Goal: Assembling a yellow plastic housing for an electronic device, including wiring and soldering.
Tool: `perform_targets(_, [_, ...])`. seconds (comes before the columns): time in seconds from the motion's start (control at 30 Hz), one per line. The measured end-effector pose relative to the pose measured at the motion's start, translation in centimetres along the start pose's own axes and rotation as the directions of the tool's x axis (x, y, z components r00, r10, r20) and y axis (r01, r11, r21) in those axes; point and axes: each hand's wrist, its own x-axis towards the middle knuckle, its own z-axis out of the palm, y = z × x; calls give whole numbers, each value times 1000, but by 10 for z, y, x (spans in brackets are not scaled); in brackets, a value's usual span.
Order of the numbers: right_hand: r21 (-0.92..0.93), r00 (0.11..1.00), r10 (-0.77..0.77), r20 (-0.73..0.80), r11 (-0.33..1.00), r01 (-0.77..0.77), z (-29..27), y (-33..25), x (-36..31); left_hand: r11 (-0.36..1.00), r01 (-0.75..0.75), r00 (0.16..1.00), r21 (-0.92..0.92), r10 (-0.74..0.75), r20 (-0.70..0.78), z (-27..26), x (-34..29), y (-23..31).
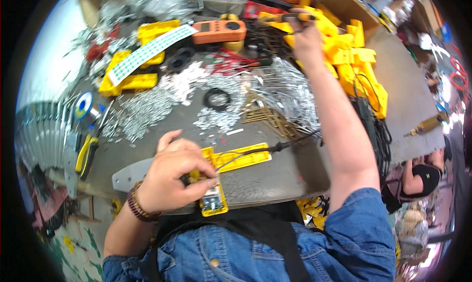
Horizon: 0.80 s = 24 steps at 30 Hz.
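My left hand is closed around a yellow plastic tool housing at the table's near edge. Its thumb and finger pinch near the open part, where small metal parts show. A black cord with thin wires runs into the housing, over its long yellow arm. From under the hand a flat grey metal plate sticks out to the left. Far off, my right hand is closed on an orange-and-black tool handle, beside a heap of yellow plastic housings. Blur hides the tool's exact kind.
Piles of small metal parts and brass-coloured pins cover the table's middle. An orange multimeter, a sticker strip, a solder spool and yellow-handled pliers lie around. Another person sits at far right.
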Motion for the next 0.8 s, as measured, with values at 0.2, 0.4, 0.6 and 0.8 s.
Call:
perform_targets(0.2, [-241, 994, 34, 100, 970, -8, 15, -14, -22, 995, 77, 994, 55, -73, -85, 1, -11, 0])
perform_targets(0.4, [181, 983, 8, 185, 982, -43, -44, -103, -104, 987, 160, 985, 27, -158, -68, -6, -17, 4])
perform_targets(0.6, [-82, 968, -202, 146, 973, 215, -105, -132, -198, 985, 165, 985, -49, -167, -40, 7, -4, -3])
perform_targets(0.8, [83, 963, -217, 161, 975, 206, -89, -165, -217, 987, 154, 987, -49, -156, -32, 3, -15, -9])
